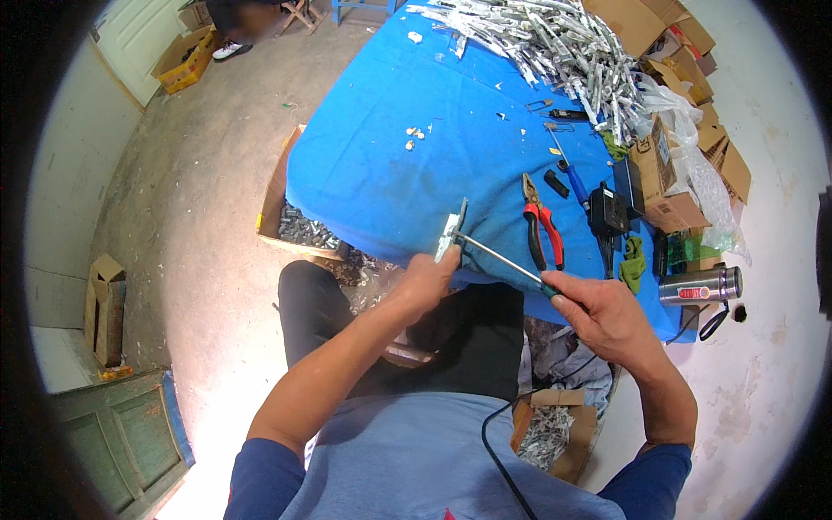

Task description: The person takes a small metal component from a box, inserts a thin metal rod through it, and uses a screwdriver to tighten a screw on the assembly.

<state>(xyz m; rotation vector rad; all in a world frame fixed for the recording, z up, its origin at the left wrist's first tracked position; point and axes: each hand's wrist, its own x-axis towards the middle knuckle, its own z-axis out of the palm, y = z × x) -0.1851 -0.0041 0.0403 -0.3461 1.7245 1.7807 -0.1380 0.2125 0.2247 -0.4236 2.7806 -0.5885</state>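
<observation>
My left hand (pixel 430 282) is closed on the lower end of a flat, silvery metal strip (pixel 451 232), held upright at the near edge of the blue-covered table. In my right hand (pixel 598 314) is a screwdriver (pixel 504 260) with a long thin shaft and a dark green handle mostly hidden by my fingers. Its shaft points left, and the tip meets the strip just above my left fingers. Red-handled pliers (pixel 542 224) lie on the cloth beyond my right hand, jaws pointing away from me.
Many similar metal strips (pixel 563 52) are heaped at the table's far right. Right of the pliers are a blue-handled screwdriver (pixel 574 182), a black adapter (pixel 609 211) and a steel flask (pixel 700 285). Cardboard boxes (pixel 663 178) line the wall. A box of small metal parts (pixel 303 232) stands left, below the table (pixel 347 165).
</observation>
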